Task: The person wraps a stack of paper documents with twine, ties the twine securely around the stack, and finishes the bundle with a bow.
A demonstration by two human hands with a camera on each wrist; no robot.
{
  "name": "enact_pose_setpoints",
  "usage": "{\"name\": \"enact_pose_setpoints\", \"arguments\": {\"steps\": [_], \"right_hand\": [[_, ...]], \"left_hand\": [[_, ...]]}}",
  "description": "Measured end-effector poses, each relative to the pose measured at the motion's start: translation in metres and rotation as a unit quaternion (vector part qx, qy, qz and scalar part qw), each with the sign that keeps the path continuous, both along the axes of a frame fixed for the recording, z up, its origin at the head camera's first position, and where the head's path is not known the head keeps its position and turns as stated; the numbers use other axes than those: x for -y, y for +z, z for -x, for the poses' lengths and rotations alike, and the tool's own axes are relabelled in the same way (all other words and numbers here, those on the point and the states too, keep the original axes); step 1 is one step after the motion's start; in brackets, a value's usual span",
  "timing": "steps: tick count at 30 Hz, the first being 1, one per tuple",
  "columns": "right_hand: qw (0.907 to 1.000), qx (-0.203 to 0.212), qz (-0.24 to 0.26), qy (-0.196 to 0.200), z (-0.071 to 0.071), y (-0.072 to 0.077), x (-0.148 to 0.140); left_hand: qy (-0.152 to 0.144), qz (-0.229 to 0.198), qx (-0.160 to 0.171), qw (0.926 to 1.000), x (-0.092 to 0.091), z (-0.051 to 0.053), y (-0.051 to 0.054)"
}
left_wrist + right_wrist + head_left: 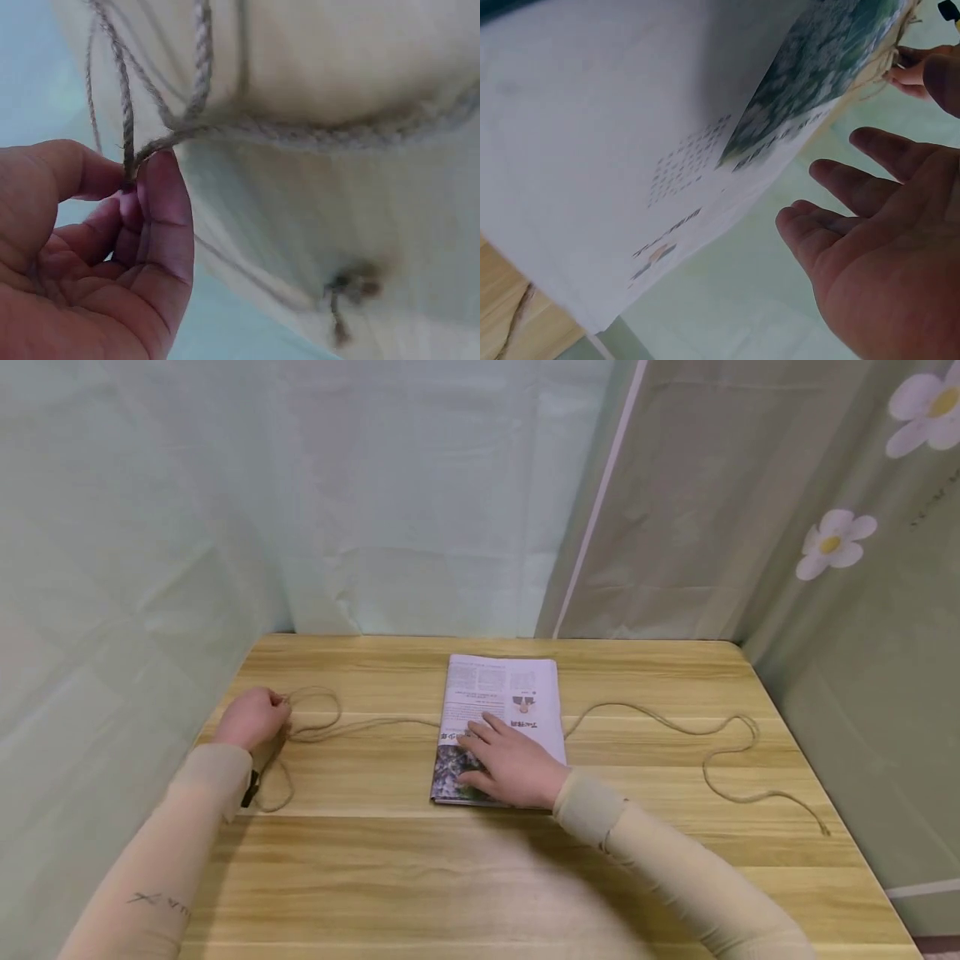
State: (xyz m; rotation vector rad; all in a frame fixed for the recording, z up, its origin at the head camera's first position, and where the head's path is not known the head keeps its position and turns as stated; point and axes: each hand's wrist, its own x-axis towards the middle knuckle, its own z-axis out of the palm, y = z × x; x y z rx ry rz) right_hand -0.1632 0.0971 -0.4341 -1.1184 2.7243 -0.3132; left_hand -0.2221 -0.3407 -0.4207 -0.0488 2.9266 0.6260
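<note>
A folded newspaper [480, 685] lies at mid-table, its lower part bearing a dark picture. My right hand [517, 766] is over that lower part with fingers spread; whether the palm touches the paper, I cannot tell. A length of thin twine [382, 722] passes under the newspaper and comes out on both sides. At the left, my left hand [251, 720] pinches the twine between thumb and fingertips, clearly seen in the left wrist view, where loops of twine [202, 60] rise above the fingers. A knotted twine end [352, 289] shows blurred beyond the hand.
The wooden table [345, 877] has its left edge close beside my left hand. To the right, the twine's other stretch [712, 727] winds toward the right edge. Pale curtains [450, 510] hang behind and at both sides, with printed flowers on the right.
</note>
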Motion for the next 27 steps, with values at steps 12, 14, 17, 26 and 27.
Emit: {"name": "enact_pose_setpoints", "arguments": {"steps": [12,14,17,26,27], "right_hand": [[0.9979,0.007,0.052,-0.038,0.009,0.009,-0.026],[0.9957,-0.007,0.076,-0.052,0.011,0.009,-0.03],[0.9899,-0.026,0.109,-0.086,0.016,0.011,-0.035],[0.9512,-0.011,0.255,-0.174,0.032,0.022,-0.047],[0.9448,-0.001,0.274,-0.18,0.034,0.024,-0.047]], "left_hand": [[0.0,-0.089,-0.091,0.9918,-0.039,0.007,0.032],[-0.013,-0.099,-0.111,0.9887,-0.048,0.007,0.038],[-0.032,-0.118,-0.122,0.985,-0.064,0.006,0.048],[-0.089,-0.136,-0.133,0.9777,-0.111,0.004,0.07],[-0.094,-0.134,-0.132,0.9777,-0.116,0.004,0.073]]}}
